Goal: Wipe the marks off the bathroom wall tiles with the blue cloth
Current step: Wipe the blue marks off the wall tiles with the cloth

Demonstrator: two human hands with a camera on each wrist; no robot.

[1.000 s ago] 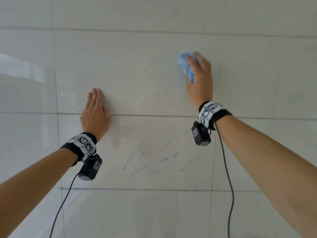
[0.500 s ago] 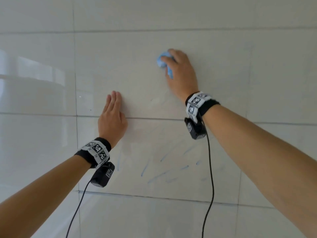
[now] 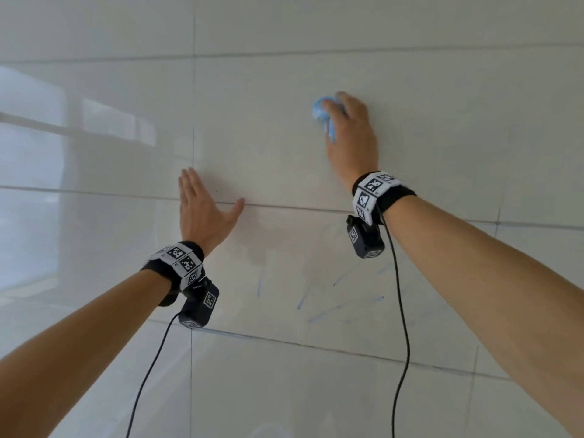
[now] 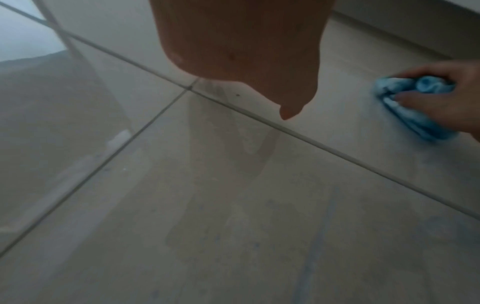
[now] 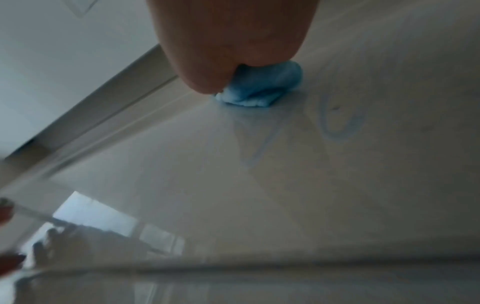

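My right hand [image 3: 349, 128] grips a bunched blue cloth [image 3: 322, 113] and presses it against the glossy white wall tile, high and right of centre. The cloth [image 4: 413, 102] shows at the right edge of the left wrist view and under my palm as a blue wad [image 5: 262, 86] in the right wrist view. Blue streak marks [image 3: 344, 303] lie on the tile below, under my right wrist. A faint blue loop mark [image 5: 342, 123] sits beside the cloth. My left hand [image 3: 202, 210] lies flat on the wall, fingers straight, thumb spread along a grout line.
Large white tiles with grey grout lines [image 3: 284, 207] fill the view. A window reflection [image 3: 94, 121] shines on the left tiles. Cables hang from both wrist cameras [image 3: 366, 238].
My right hand with the cloth has swept left and then slightly right over the upper tile. My left thumb has spread out from the palm. The head view has shifted left.
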